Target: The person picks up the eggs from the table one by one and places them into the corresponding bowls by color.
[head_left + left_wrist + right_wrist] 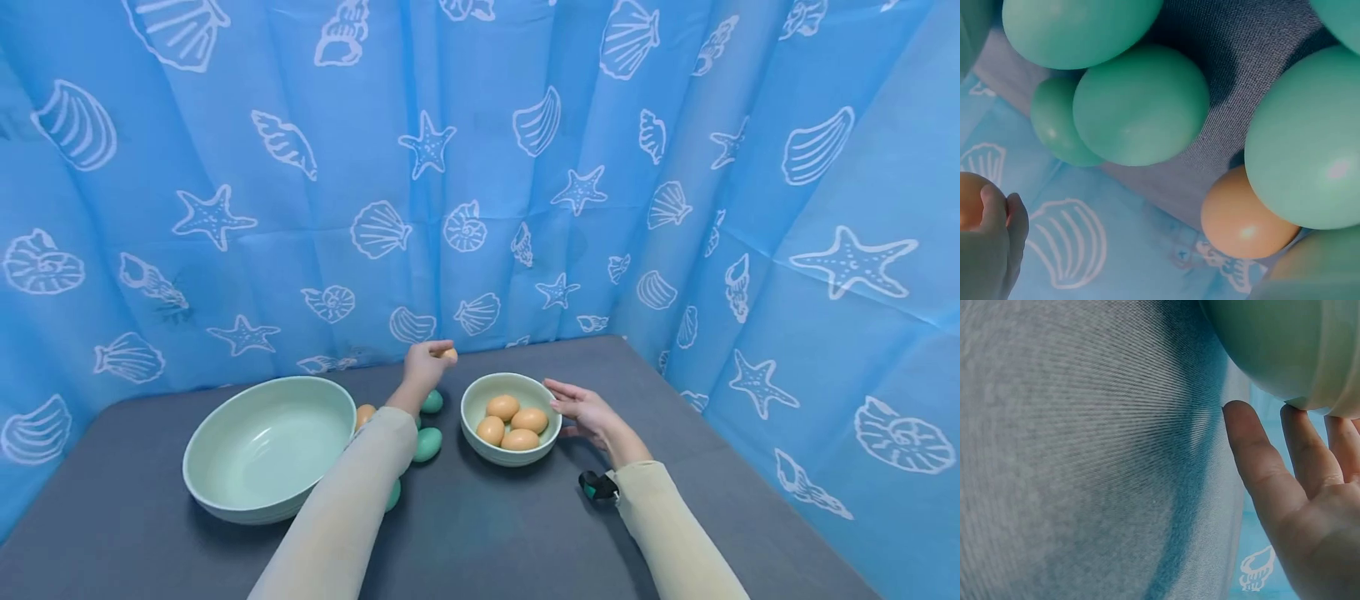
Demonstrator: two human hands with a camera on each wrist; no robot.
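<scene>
A brown egg (450, 355) is pinched in the fingers of my left hand (423, 367), raised over the far part of the table between two bowls. In the left wrist view that egg (971, 201) shows at the left edge. Several brown eggs (504, 407) lie inside the small pale green bowl (498, 456). With fairly straight fingers, my right hand (588, 414) touches this bowl's right side. The right wrist view has the fingertips right at the bowl's wall (1266, 356). Green eggs (427, 445) lie on the table beneath my left arm.
A large pale green bowl (258, 446) stands on the left of the grey table (480, 542). Beside its right rim lies another brown egg (365, 415), partly hidden by my sleeve. A blue curtain (465, 167) with shell prints hangs behind and along the right.
</scene>
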